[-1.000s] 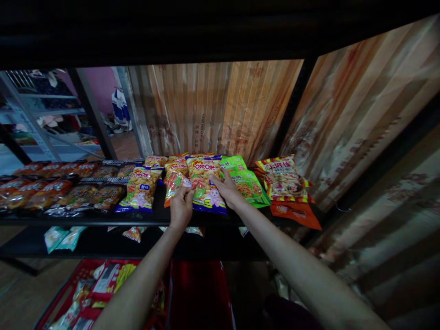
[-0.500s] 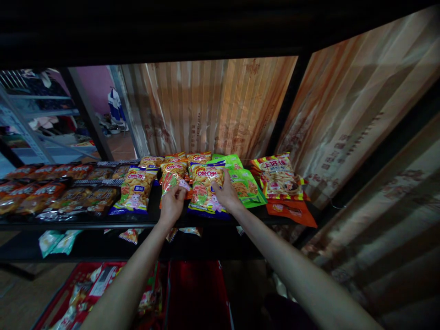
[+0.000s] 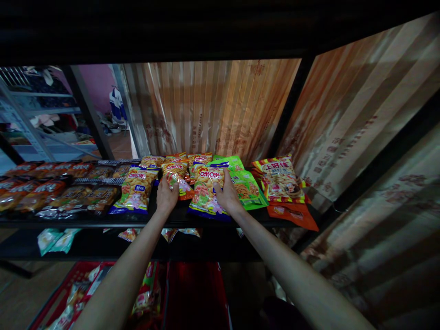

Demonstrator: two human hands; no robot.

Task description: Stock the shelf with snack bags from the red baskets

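My left hand [image 3: 167,196] is at the left side of an orange snack bag [image 3: 184,187], its thumb over the front and its fingers along the edge. My right hand [image 3: 227,192] grips the right edge of a snack bag with blue-purple ends [image 3: 205,195], thumb on the front. This bag leans back on the shelf, in front of other bags. To the left of my left hand stands a matching blue-purple snack bag [image 3: 134,190]. Green snack bags [image 3: 245,188] are partly behind my right hand.
Dark packs with orange tops [image 3: 37,197] line the left of the black shelf [image 3: 172,220]. A red-and-yellow snack bag [image 3: 280,178] lies over an orange packet [image 3: 294,213] at right. Below are a lower shelf and red baskets [image 3: 195,293]. A shelf beam hangs overhead.
My left hand has moved up and slightly left, from the lower part of the orange bag to its left side. The right hand keeps its hold on the blue-purple bag, which has barely shifted.
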